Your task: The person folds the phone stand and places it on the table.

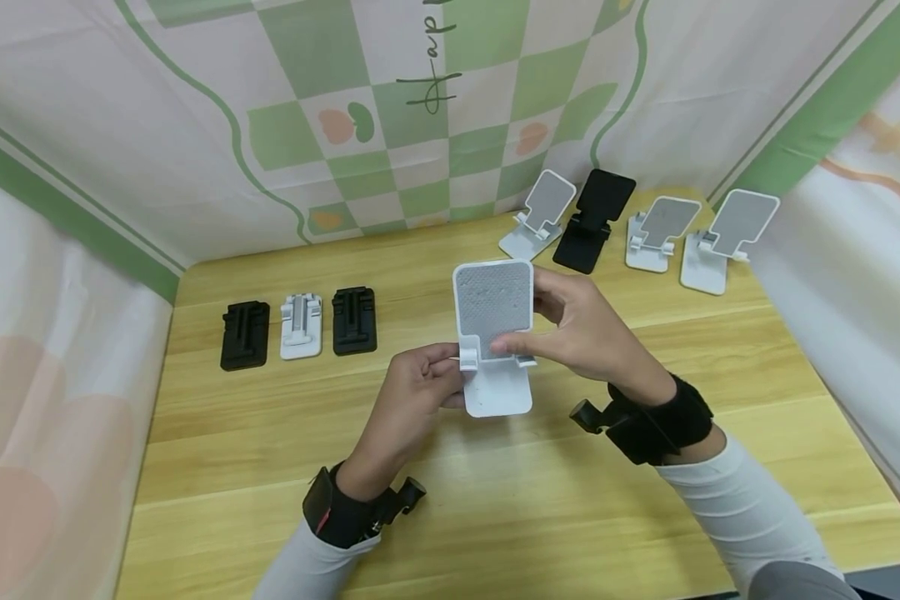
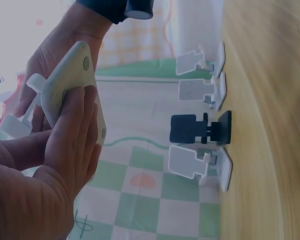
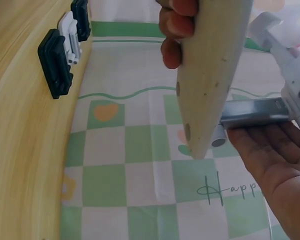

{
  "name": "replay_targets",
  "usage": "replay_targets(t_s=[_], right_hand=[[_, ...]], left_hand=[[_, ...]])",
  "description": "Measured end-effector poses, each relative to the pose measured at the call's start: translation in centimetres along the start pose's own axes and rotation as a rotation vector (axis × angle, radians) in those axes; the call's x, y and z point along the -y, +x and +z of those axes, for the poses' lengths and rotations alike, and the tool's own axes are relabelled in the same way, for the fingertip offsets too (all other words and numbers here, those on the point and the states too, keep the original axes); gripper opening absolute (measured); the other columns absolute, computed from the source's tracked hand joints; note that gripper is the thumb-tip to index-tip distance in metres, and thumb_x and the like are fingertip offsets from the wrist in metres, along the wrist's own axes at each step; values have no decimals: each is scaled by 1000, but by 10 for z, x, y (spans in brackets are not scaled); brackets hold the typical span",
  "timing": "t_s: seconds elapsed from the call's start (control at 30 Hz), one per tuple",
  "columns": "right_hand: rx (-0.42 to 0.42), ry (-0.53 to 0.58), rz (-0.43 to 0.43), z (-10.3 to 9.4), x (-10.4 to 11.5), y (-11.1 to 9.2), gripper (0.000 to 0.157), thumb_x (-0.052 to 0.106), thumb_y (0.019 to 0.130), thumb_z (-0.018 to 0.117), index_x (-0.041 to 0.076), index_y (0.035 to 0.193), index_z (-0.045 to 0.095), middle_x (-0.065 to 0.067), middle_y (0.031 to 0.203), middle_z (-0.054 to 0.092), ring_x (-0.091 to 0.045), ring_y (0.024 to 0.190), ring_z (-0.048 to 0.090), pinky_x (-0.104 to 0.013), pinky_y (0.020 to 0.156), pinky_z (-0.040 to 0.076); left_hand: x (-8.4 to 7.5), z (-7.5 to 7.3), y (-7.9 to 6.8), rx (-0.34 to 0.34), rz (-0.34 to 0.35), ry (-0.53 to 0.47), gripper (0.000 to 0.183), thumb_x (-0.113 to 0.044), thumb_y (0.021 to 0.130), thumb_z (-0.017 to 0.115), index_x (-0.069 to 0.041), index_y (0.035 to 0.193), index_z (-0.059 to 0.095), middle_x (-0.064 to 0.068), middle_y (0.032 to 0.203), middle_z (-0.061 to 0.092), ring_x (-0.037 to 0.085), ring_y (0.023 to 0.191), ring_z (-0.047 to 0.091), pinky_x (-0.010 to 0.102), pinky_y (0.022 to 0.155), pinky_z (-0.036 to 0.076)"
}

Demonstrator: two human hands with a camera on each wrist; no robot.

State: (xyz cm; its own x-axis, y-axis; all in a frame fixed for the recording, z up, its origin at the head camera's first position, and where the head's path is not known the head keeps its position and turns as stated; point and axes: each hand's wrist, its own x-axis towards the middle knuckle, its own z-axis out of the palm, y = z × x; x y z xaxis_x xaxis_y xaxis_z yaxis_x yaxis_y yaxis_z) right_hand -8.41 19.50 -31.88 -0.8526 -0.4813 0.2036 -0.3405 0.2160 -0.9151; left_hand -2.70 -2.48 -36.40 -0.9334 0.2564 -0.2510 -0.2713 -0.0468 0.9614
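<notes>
A white folding phone stand [image 1: 497, 387] with a grey textured pad is held up over the table between both hands, its back plate raised. The left hand [image 1: 423, 382] grips its base from the left side; in the left wrist view the fingers [image 2: 72, 117] lie along the underside of the base. At the upper right of the stand, the right hand [image 1: 581, 321] holds the back plate, thumb across the front of the grey pad and fingers behind. The right wrist view shows the metal support arm [image 3: 257, 113] pulled out between base and plate.
Three folded stands lie at the left: a black one [image 1: 245, 336], a white one [image 1: 301, 326] and another black one [image 1: 354, 321]. Several unfolded stands stand at the back right, among them a black one [image 1: 595, 218]. A patterned cloth [image 1: 390, 167] hangs behind the wooden table [image 1: 540, 517].
</notes>
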Motion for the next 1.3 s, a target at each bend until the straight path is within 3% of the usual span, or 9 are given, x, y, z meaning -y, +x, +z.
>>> replay_targets(t_s=[0.53, 0.77, 1.03, 1.17, 1.3], right_hand=[[-115, -60, -79, 6, -2, 4, 46, -5, 76, 86, -2, 119, 70, -12, 115, 75, -9, 102, 71, -21, 93, 58], [-170, -85, -44, 8, -2, 5, 41, -6, 77, 85, 0, 115, 72, -10, 110, 76, -9, 97, 72, -19, 87, 58], [-187, -68, -68, 9, -5, 6, 39, -9, 77, 84, 0, 114, 72, -11, 110, 76, -9, 99, 71, -19, 88, 58], [-171, -125, -180, 6, 2, 8, 46, -9, 76, 84, -1, 119, 70, -12, 117, 75, -10, 110, 69, -21, 97, 56], [-204, -360, -394, -1, 23, 12, 48, -1, 77, 87, -1, 121, 70, -15, 123, 71, -24, 119, 62, -25, 106, 47]], left_hand=[[-4, 1, -1, 2, -41, 4, 35, -4, 100, 61, 10, 132, 59, 23, 114, 74, 26, 98, 76, 36, 77, 64], [-4, 2, -1, -3, -48, 11, 34, -5, 99, 62, 8, 131, 61, 22, 114, 75, 26, 98, 76, 36, 77, 64], [-3, 4, 0, -11, -51, 8, 36, -6, 99, 62, 8, 132, 60, 22, 114, 75, 23, 97, 76, 35, 77, 64], [-2, 4, 1, -19, -41, 14, 35, -5, 100, 62, 8, 132, 60, 21, 113, 75, 23, 97, 76, 35, 78, 64], [-2, 3, 3, -43, -37, 25, 35, -5, 100, 61, 9, 132, 59, 21, 111, 76, 24, 96, 76, 34, 79, 64]])
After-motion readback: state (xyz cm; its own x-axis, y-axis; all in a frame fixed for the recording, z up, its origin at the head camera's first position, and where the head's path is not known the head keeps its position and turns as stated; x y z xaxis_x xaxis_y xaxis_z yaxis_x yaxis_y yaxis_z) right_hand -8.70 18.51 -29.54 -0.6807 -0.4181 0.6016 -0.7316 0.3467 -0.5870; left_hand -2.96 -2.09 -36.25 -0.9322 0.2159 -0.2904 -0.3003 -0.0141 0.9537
